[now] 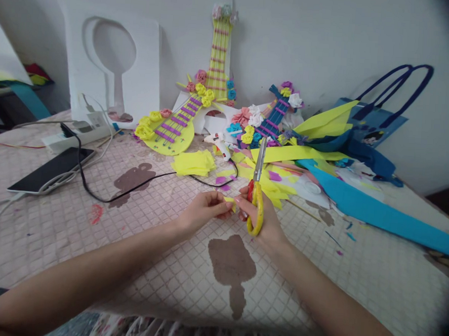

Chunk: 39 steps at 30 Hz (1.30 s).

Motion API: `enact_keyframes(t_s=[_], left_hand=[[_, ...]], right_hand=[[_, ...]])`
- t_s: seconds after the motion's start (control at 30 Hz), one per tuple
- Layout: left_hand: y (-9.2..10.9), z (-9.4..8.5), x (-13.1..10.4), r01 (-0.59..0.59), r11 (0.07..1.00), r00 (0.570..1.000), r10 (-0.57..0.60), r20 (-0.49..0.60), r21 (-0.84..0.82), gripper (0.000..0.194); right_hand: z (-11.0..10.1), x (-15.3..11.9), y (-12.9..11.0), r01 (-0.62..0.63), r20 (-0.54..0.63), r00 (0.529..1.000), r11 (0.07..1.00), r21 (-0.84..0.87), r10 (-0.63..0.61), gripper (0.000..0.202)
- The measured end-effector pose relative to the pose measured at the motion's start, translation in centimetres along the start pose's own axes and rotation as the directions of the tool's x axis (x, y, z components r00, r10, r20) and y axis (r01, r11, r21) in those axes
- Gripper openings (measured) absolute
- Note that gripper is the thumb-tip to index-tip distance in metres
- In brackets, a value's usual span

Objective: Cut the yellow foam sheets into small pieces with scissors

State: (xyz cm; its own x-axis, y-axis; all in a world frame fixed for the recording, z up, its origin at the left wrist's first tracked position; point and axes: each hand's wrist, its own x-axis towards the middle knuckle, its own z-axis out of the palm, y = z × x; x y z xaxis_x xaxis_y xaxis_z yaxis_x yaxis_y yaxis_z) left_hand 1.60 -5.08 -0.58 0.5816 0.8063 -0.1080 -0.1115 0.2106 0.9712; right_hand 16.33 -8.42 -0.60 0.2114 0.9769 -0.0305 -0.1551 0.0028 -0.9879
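Between my two hands is a small piece of yellow crepe paper (230,203). My left hand (207,207) pinches it from the left with thumb and fingertips. The fingertips of my right hand (264,216) touch its other side. Scissors (258,200) with red and yellow handles are also in my right hand, blades pointing up and away from me. Just beyond my left hand lies a stack of yellow paper pieces (194,163). Yellow paper scraps (274,191) are spread beyond my right hand.
A glue gun (221,146) with a black cord lies behind the paper stack. Flower-decorated paper guitars (177,129) lean at the back. Left are a tablet-like device (51,170) and power strip (78,133). A blue paper strip (377,208) and a bag (383,122) are right.
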Motion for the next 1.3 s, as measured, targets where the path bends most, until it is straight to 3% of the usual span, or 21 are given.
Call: enact_keyframes(t_s=[0.13,0.37,0.6,0.83,0.93,1.13,1.3], left_hand=[[0.1,-0.5,0.2,0.005,1.0,1.0,-0.006,-0.016,-0.014,0.029],[1.1,-1.2,0.0,0.065,0.996,0.997,-0.068,0.042,0.069,0.025],[1.4,-1.4,0.0,0.063,0.993,0.995,-0.07,0.072,0.101,0.024],[1.4,-1.6,0.1,0.055,0.994,0.998,-0.057,0.017,0.092,0.028],[1.7,-1.6,0.1,0.074,0.995,0.997,-0.073,-0.018,0.072,0.034],[1.5,-1.4,0.0,0.049,0.994,0.995,-0.058,0.086,0.099,0.03],[1.4,-1.7,0.1,0.035,0.994,0.993,-0.046,0.105,0.1,0.028]], right_hand=[[0.1,-0.2,-0.4,-0.002,0.008,1.0,1.0,-0.012,0.002,0.03],[-0.1,-0.1,-0.8,-0.037,0.153,0.987,0.999,-0.014,0.039,0.027],[-0.2,0.1,-0.7,-0.008,0.144,0.989,0.982,-0.189,0.036,0.03],[-0.1,-0.1,-0.7,0.014,0.188,0.982,0.985,-0.173,0.019,0.028],[0.0,-0.2,-0.6,0.002,0.152,0.988,0.986,-0.164,0.023,0.03],[-0.2,-0.1,-0.1,0.063,0.085,0.995,0.989,-0.136,-0.052,0.03],[-0.1,-0.1,-0.3,0.036,0.103,0.994,0.991,-0.128,-0.023,0.03]])
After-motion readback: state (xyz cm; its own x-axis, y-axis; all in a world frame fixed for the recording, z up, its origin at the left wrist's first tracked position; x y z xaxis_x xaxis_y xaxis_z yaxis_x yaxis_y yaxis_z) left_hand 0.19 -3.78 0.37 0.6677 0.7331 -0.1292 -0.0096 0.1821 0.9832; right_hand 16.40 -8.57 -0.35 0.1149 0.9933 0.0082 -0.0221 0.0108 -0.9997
